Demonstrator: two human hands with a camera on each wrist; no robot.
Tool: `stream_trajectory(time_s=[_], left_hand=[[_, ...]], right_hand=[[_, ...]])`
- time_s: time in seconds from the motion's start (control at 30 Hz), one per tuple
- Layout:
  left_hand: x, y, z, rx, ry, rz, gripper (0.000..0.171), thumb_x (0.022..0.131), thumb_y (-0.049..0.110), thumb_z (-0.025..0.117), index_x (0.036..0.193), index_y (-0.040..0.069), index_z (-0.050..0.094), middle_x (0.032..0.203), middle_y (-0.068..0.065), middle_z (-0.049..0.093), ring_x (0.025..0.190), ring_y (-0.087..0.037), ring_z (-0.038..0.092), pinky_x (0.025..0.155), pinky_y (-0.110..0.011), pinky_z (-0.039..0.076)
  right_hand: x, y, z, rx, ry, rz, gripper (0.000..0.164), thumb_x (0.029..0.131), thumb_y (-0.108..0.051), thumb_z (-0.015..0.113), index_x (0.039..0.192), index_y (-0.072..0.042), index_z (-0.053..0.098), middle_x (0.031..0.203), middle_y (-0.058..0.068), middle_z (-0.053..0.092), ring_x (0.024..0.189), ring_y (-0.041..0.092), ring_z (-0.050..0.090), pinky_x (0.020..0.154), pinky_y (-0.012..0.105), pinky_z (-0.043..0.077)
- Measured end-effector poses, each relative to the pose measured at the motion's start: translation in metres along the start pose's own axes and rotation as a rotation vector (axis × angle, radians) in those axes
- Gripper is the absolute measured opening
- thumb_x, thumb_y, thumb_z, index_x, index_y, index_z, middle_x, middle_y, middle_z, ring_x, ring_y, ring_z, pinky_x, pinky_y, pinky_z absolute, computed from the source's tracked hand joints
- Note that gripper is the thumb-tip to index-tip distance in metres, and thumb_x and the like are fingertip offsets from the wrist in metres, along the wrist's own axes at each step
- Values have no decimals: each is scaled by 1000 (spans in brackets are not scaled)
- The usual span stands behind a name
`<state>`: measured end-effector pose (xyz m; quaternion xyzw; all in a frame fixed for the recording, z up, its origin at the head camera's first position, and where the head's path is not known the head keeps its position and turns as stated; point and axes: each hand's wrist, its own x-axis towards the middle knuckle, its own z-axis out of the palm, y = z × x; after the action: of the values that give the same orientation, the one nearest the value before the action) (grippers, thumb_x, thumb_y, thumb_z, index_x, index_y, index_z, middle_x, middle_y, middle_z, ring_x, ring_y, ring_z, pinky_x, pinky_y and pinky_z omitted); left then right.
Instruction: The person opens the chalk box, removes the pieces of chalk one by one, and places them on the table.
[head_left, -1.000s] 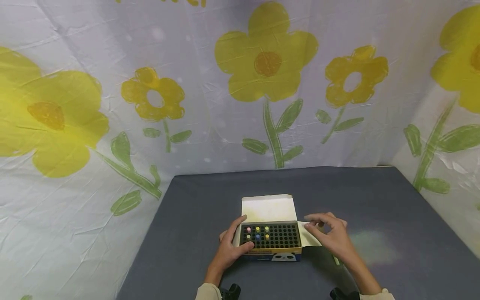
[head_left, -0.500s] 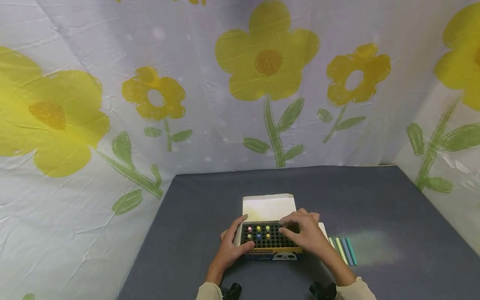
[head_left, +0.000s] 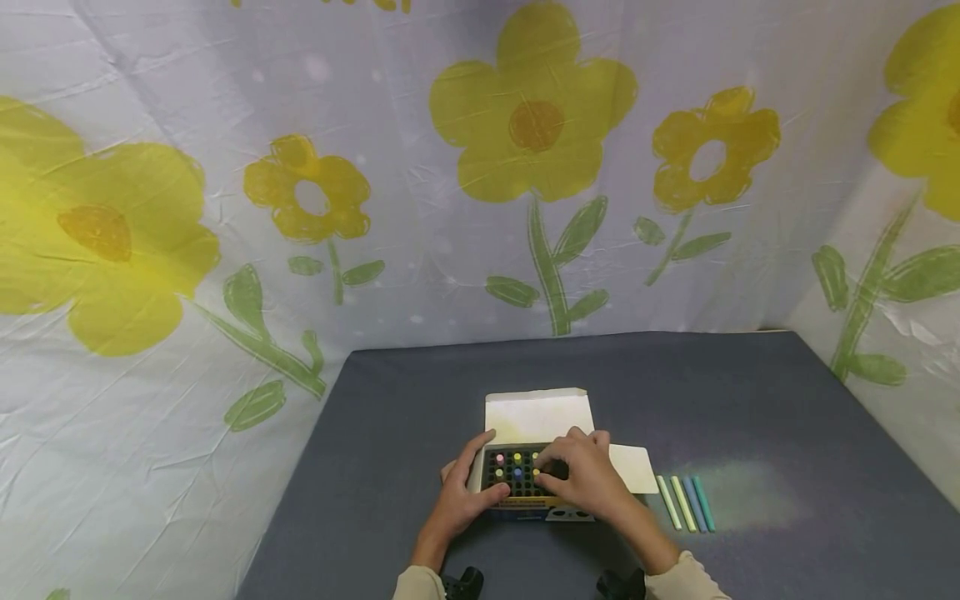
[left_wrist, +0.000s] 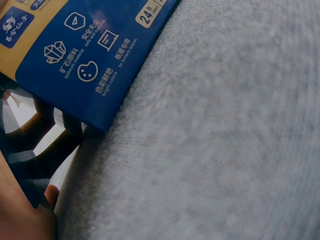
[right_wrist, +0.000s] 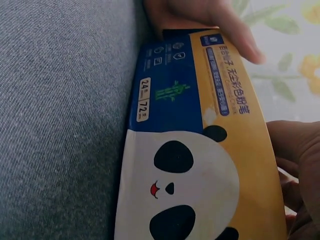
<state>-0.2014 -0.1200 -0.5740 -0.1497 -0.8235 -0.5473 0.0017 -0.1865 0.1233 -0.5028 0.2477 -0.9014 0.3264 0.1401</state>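
Note:
A blue and yellow chalk box (head_left: 525,503) with a panda on its front stands with its lid folded back. Its dark holed insert holds several coloured chalk ends, among them a pink one (head_left: 500,459) and a blue one (head_left: 517,473). My left hand (head_left: 457,496) grips the left end of the box, thumb over the front edge. Over the insert, my right hand (head_left: 588,475) brings thumb and index finger together at a yellow-orange chalk stick (head_left: 536,472). The right wrist view shows the printed front of the box; the fingertips of that hand are hidden behind it.
Several chalk sticks (head_left: 690,504), pale yellow, blue and green, lie side by side to the right of the box. The white side flap (head_left: 633,469) sticks out toward them. Chalk dust marks the dark grey tabletop (head_left: 757,496). A flower-printed cloth (head_left: 420,250) hangs behind.
My right hand has moved left, from over the side flap to the chalk in the box, uncovering the flap and the loose sticks. My left hand keeps its grip on the box.

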Motion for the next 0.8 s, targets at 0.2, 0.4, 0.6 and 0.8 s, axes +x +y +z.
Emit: stream_trajectory(time_s=[0.2, 0.4, 0.6, 0.8], left_hand=[[0, 2, 0, 5, 4, -22, 79, 82, 37, 82, 150, 48, 43, 147, -3, 54, 122, -32, 31, 92, -55, 37], [0, 3, 1, 6, 4, -25, 79, 82, 35, 83, 150, 47, 44, 146, -3, 54, 119, -31, 33, 91, -53, 38], [0, 3, 1, 11, 7, -28, 79, 82, 37, 82, 150, 47, 44, 149, -3, 53, 122, -31, 33, 94, -56, 35], [-1, 2, 0, 14, 4, -20, 78, 83, 37, 82, 150, 47, 43, 150, -3, 52, 124, -32, 32, 94, -57, 34]], right_hand=[[1, -2, 2, -65, -21, 26, 16, 76, -22, 91, 88, -23, 80, 81, -12, 72, 71, 2, 35, 81, 43, 19], [1, -4, 3, -119, -32, 35, 14, 76, -26, 90, 85, -25, 80, 80, -13, 71, 69, 3, 34, 80, 42, 20], [1, -6, 3, -99, -31, 42, 12, 77, -24, 90, 85, -24, 80, 81, -12, 71, 70, 3, 36, 81, 43, 20], [1, -6, 3, -65, -14, 41, 13, 77, -22, 89, 87, -22, 80, 80, -12, 71, 71, 2, 37, 82, 44, 20]])
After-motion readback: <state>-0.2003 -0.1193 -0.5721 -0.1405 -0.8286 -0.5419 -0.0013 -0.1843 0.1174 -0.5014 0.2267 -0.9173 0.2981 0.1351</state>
